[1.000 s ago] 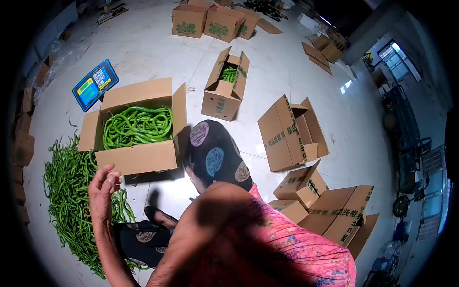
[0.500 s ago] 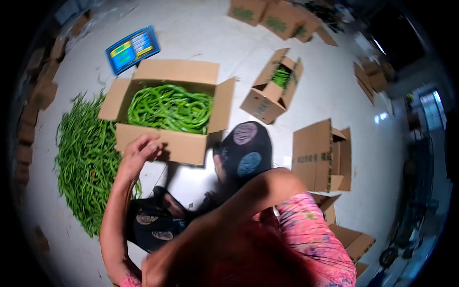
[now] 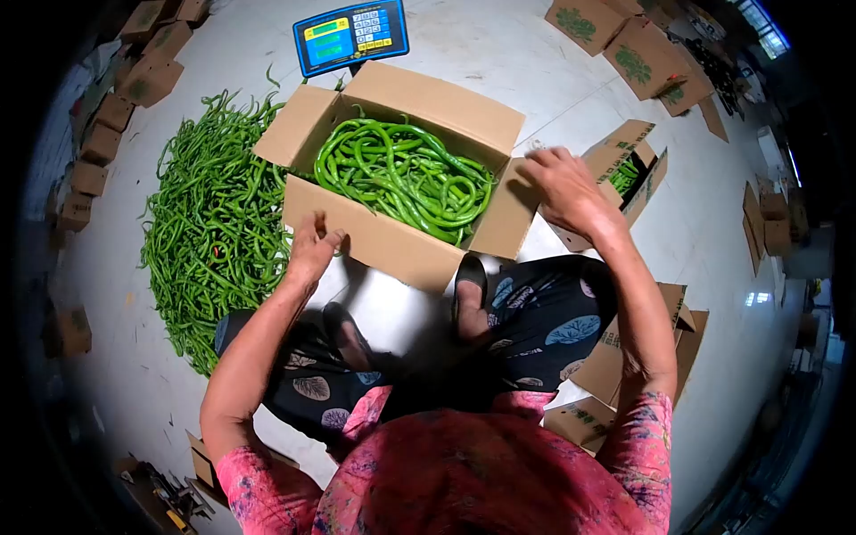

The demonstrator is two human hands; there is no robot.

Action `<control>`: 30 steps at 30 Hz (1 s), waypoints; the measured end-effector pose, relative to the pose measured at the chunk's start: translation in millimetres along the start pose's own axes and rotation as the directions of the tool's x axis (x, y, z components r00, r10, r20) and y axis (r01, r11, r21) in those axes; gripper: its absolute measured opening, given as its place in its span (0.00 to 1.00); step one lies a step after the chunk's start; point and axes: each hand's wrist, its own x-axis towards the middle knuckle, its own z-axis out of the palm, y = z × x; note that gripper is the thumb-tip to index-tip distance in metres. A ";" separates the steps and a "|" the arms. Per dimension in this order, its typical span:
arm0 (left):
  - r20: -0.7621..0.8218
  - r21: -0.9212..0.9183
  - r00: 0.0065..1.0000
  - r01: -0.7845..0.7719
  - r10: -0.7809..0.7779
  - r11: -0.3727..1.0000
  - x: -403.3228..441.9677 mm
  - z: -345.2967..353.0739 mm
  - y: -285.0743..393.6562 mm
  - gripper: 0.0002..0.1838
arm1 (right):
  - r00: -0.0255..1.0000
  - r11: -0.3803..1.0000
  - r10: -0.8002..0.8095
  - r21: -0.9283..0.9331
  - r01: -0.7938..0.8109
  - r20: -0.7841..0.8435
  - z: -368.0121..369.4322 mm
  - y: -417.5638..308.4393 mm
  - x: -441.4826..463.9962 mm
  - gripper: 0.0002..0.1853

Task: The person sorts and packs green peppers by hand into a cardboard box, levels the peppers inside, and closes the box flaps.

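Note:
Long green peppers (image 3: 406, 174) fill an open cardboard box (image 3: 383, 234) with its four flaps folded outward. My left hand (image 3: 314, 250) is by the front flap near its left end, fingers apart and holding nothing. At the right-hand flap is my right hand (image 3: 566, 189), its fingers spread and bent over the flap's outer edge; whether it touches the cardboard is unclear. Behind the box stands a blue scale display (image 3: 350, 36) with a keypad. A large heap of green peppers (image 3: 214, 223) lies on the floor to the left of the box.
To the right stands a narrower box (image 3: 649, 183) with green peppers inside. Open cartons (image 3: 606, 361) lie beside my right knee. More boxes (image 3: 637, 58) are at the back right, and small cartons (image 3: 114, 114) line the left side. My feet are just in front of the box.
The view has swung round, so the box appears nearer the middle. My right hand has come into sight at the right flap. My left hand stays near the front flap.

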 end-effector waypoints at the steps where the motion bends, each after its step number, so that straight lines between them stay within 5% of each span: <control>1: -0.068 0.012 0.996 -0.051 0.052 0.999 11.6 -2.6 -19.6 0.28 | 0.995 1.000 -0.011 0.017 0.009 0.095 2.3 9.1 -4.7 0.34; 3: -0.161 -0.042 0.986 -0.050 0.042 0.998 16.6 -6.8 -22.0 0.30 | 0.992 0.997 -0.030 0.075 0.021 0.125 -5.1 5.3 -24.3 0.39; 5: -0.224 -0.093 0.969 0.082 -0.101 0.992 15.7 -2.8 -5.7 0.29 | 1.000 0.981 -0.010 -0.196 0.008 -0.006 9.6 0.2 -37.8 0.39; 7: -0.190 -0.084 0.977 0.081 -0.096 0.993 4.7 7.6 19.5 0.32 | 0.973 0.947 -0.145 -0.311 0.083 -0.182 19.7 -3.7 -32.0 0.29; 9: -0.200 -0.013 0.977 0.066 -0.068 0.998 28.6 17.0 -19.8 0.45 | 0.953 0.912 -0.242 -0.378 0.158 -0.185 35.4 -5.1 -17.7 0.21; 12: -0.086 -0.216 0.970 0.205 -0.228 0.955 38.2 16.6 -6.9 0.55 | 0.941 0.877 -0.330 -0.393 0.276 -0.075 27.4 -26.9 -7.2 0.15; 16: 0.141 -0.417 0.951 0.309 -0.275 0.855 56.5 3.1 9.2 0.39 | 0.887 0.791 -0.461 -0.435 0.429 0.037 19.6 -65.3 -13.7 0.13; 19: 0.110 -0.423 0.990 0.122 -0.083 0.898 81.6 -1.9 20.2 0.31 | 0.865 0.826 -0.496 -0.268 0.497 0.076 25.0 -99.0 -27.3 0.10; 21: 0.100 -0.306 0.993 0.094 -0.066 0.947 99.7 4.6 11.8 0.29 | 0.855 0.854 -0.518 -0.042 0.518 -0.007 32.7 -117.9 -24.5 0.11; 23: 0.064 -0.176 0.997 -0.032 0.044 0.984 102.7 16.9 14.3 0.31 | 0.831 0.820 -0.489 0.185 0.542 -0.266 56.6 -134.5 -12.0 0.10; 30: 0.060 0.383 0.982 -0.190 0.181 0.904 60.1 15.9 20.2 0.40 | 0.827 0.793 -0.533 0.237 0.562 -0.177 57.6 -148.3 12.8 0.13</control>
